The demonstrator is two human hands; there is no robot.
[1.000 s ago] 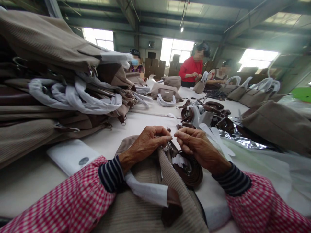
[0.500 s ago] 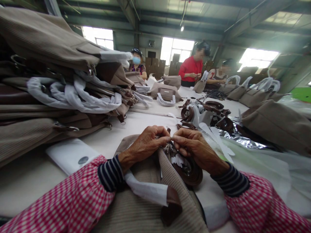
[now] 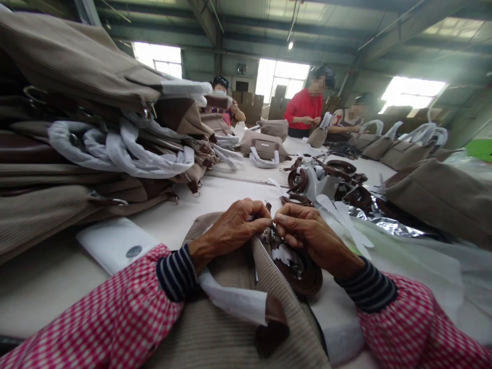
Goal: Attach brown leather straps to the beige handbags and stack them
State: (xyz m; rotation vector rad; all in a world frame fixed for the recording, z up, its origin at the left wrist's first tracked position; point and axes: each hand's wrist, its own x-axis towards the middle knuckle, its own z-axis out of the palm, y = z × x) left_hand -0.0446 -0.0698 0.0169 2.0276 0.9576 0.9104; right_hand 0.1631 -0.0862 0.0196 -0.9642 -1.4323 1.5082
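Note:
A beige corduroy handbag (image 3: pixel 226 307) lies in front of me, its zipper edge running down the right side. Its handle (image 3: pixel 234 302) is wrapped in white paper and ends in a brown tab. Over the bag's far end, my left hand (image 3: pixel 238 225) is closed in a pinch. Opposite it, my right hand (image 3: pixel 307 230) pinches too, and the fingertips of both almost meet. Whatever they hold is too small to make out. Just below my right hand sits a coiled brown strap (image 3: pixel 303 274) with metal hardware and bits of white wrapping.
Stacked beige bags (image 3: pixel 88 123) with wrapped handles rise on the left. A white packet (image 3: pixel 115 243) lies under their edge. More brown straps (image 3: pixel 330 179) and clear plastic sheeting (image 3: pixel 415 261) spread to the right. Several co-workers, one in a red top (image 3: pixel 303 110), are across the table.
Both my hands keep the same pinch over the bag. The view has shifted slightly. Across the table, the co-worker at the left has raised a brown and beige item before the face.

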